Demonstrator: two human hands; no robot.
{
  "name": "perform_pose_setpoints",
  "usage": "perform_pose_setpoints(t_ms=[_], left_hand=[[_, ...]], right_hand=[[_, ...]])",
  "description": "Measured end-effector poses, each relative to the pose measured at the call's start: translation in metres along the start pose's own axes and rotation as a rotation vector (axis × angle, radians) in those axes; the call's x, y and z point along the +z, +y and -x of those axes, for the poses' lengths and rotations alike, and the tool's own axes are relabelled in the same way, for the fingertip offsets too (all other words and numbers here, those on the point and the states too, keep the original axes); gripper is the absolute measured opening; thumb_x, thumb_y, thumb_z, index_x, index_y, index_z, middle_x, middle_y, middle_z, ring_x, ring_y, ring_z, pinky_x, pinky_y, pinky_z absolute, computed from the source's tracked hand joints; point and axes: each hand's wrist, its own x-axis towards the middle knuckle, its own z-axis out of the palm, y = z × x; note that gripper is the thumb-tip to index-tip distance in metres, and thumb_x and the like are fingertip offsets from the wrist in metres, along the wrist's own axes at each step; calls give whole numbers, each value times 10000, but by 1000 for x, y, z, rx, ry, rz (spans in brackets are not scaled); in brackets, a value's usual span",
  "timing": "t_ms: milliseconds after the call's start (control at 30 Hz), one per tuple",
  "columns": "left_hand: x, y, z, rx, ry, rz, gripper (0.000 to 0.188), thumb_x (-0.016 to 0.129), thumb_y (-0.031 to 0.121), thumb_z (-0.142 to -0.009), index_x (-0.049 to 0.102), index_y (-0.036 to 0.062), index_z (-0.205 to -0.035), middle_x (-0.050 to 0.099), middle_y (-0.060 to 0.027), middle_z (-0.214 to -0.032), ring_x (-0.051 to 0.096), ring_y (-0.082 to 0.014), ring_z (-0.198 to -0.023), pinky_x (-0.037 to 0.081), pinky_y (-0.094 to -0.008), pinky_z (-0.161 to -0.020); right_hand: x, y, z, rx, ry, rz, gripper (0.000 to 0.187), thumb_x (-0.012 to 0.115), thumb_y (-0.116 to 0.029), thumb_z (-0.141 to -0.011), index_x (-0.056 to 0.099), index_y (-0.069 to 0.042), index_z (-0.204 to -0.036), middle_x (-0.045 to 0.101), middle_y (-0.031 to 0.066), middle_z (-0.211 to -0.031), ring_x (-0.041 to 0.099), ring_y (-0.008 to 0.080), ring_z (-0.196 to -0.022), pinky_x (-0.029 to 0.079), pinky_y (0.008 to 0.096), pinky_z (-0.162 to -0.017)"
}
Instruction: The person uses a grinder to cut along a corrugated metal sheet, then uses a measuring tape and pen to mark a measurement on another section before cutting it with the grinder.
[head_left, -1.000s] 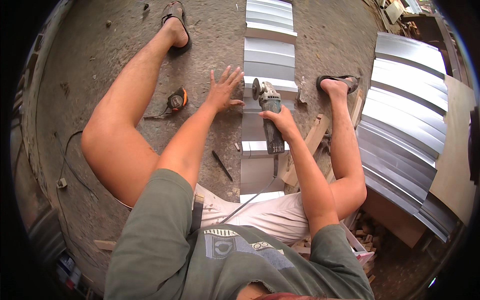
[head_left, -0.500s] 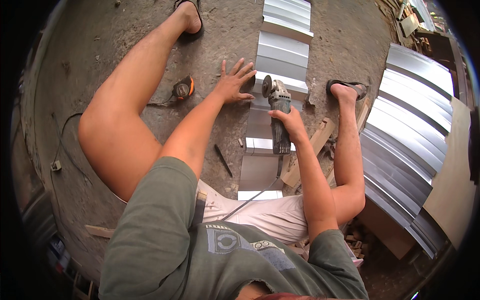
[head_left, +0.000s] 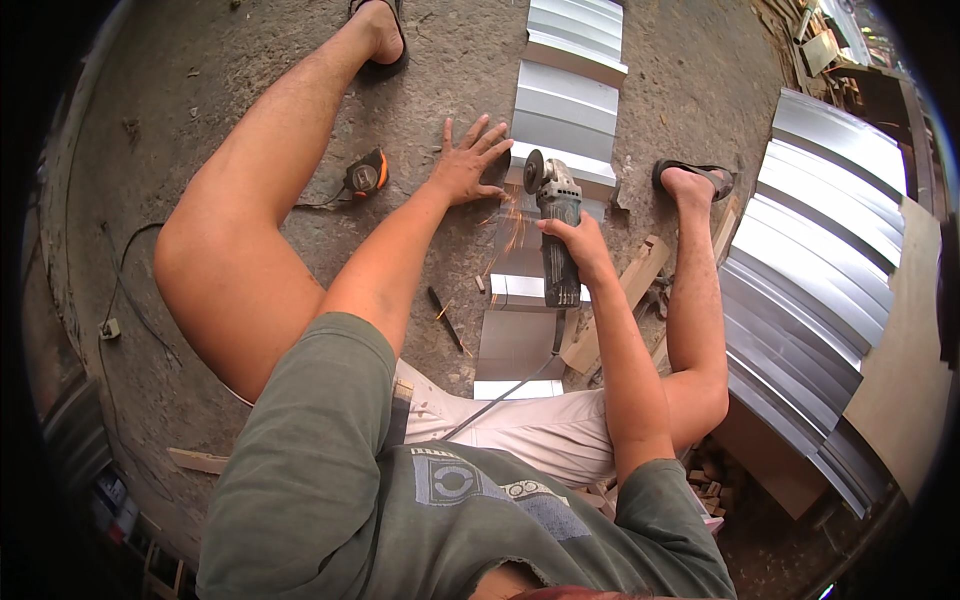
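My right hand (head_left: 580, 247) is wrapped round the body of a dark angle grinder (head_left: 560, 215). Its disc meets a narrow strip of silver corrugated metal sheet (head_left: 566, 105) that runs away from me along the ground. Orange sparks (head_left: 514, 222) spray from the disc back toward me. My left hand (head_left: 468, 163) lies with fingers spread at the strip's left edge, a short way left of the disc, and holds nothing. The grinder's cord (head_left: 500, 400) passes back over my light shorts.
An orange and black tape measure (head_left: 367, 174) lies left of my left forearm. A dark pen-like stick (head_left: 446, 320) is on the ground near the strip. Wooden boards (head_left: 617, 300) lie beside my right forearm. Wider corrugated sheets (head_left: 810, 250) are stacked at the right, beyond my right leg.
Sparks now fly from the grinder's disc, where none showed before. Both hands and the grinder have stayed almost in place.
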Motion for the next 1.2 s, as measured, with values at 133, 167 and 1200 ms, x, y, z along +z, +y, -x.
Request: perform_pose_setpoints(t_ms=[133,167,1200], left_hand=[[-1,0,0,-3,-1,2,1085,693,798,-689,297,357,-1598,157,64,-1712,15,-214,-1593,-85,-714,-1208],[0,0,0,-2,4,3,1083,694,796,-690,298,356,-1598,158,63,-1711,15,-214,-1593,-86,-714,-1207],[-2,1,1,-17,-24,-11,1049,716,741,-725,288,357,-1601,125,78,-1714,-14,-193,-1591,-117,-684,-1220]], right_hand=[[1,-4,2,-4,-10,-11,405,829,-184,-752,625,24,-1033,658,56,-828,616,130,-649,512,297,-592],[2,-5,3,-4,-9,-17,404,827,-181,-754,626,25,-1037,661,58,-831,618,130,-650,514,298,-594],[2,-11,5,40,-35,11,408,806,-154,-778,609,32,-1084,684,90,-861,659,155,-650,544,306,-580]])
